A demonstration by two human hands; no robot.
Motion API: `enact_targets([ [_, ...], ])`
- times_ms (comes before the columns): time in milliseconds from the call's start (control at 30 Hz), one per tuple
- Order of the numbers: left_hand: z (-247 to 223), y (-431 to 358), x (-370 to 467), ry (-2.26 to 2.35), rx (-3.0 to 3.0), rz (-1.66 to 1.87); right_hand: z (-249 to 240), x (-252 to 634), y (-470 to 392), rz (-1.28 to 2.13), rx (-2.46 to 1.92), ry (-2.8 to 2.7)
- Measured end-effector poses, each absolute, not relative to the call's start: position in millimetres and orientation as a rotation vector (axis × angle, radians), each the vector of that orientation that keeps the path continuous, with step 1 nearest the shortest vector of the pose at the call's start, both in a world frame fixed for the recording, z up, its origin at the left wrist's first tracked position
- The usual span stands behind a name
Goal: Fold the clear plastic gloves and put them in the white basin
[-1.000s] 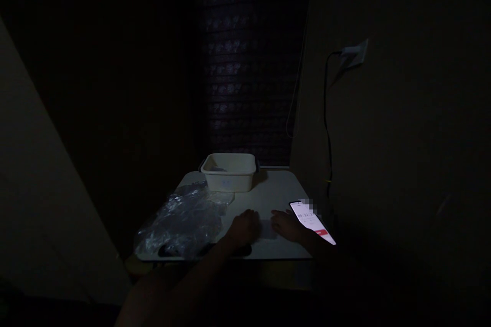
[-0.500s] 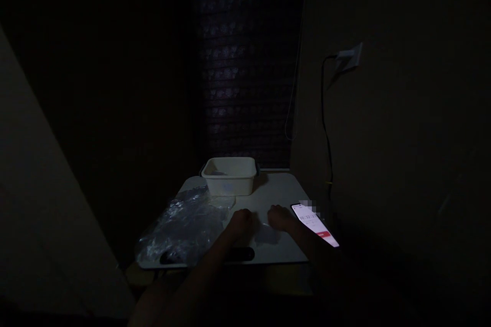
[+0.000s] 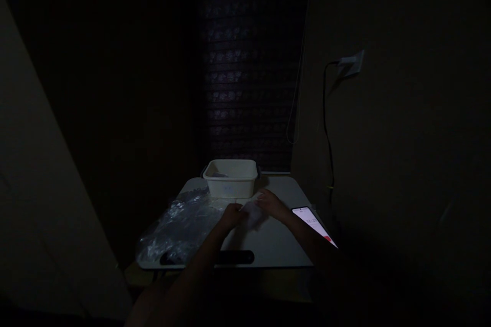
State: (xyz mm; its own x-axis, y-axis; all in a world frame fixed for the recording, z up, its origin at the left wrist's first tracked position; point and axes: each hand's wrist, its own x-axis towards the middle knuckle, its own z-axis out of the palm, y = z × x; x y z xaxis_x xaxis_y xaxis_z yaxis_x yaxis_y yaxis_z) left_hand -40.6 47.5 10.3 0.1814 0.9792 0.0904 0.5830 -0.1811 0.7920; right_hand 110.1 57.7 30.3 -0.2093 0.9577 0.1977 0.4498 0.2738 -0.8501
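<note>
Between my two hands is a small translucent plastic piece (image 3: 253, 214), raised a little over the white folding table (image 3: 276, 245). My left hand (image 3: 232, 216) pinches its left edge. On its upper right edge, my right hand (image 3: 269, 202) is closed. Just behind the hands stands a white bin (image 3: 231, 186) with dark side handles and something pale inside. Crumpled clear plastic (image 3: 180, 227) spreads over the table's left side. Dim light hides the finer detail of the fingers.
A lit phone (image 3: 312, 225) lies at the table's right edge. A dark slot (image 3: 236, 257) is in the table's front edge. On the right wall, a cable (image 3: 325, 117) hangs from a plug (image 3: 347, 61). Behind the table hangs a dark blind (image 3: 226, 76).
The small plastic piece, flat on the table before, is now lifted between both hands. My right hand has moved up and left, my left hand slightly up and left.
</note>
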Motion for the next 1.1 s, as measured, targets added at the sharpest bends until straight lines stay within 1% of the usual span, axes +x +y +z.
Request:
enact_targets([
  [67, 12, 48, -41, 1.418, 1.68, 0.976, 25, 113, 60, 1.073, -1.255, -1.639],
  [167, 15, 47, -39, 1.242, 1.323, 1.209, 18, 116, 60, 1.353, -1.091, -1.646],
  [267, 17, 45, -35, 1.143, 1.169, 1.297, 15, 113, 58, 1.466, -0.976, -1.636],
  [400, 17, 44, -35, 1.152, 1.119, 1.27, 20, 108, 56, 1.38, -1.074, -1.518],
  [600, 19, 36, -33, 1.192, 1.172, 1.105, 30, 113, 56, 1.275, -1.116, -1.438],
  [767, 20, 30, -29, 1.17, 1.185, 1.218, 32, 116, 56, 1.176, -1.081, -1.552],
  [1100, 13, 32, -30, 1.153, 1.249, 1.345, 34, 115, 57, 1.124, -1.139, -1.707],
])
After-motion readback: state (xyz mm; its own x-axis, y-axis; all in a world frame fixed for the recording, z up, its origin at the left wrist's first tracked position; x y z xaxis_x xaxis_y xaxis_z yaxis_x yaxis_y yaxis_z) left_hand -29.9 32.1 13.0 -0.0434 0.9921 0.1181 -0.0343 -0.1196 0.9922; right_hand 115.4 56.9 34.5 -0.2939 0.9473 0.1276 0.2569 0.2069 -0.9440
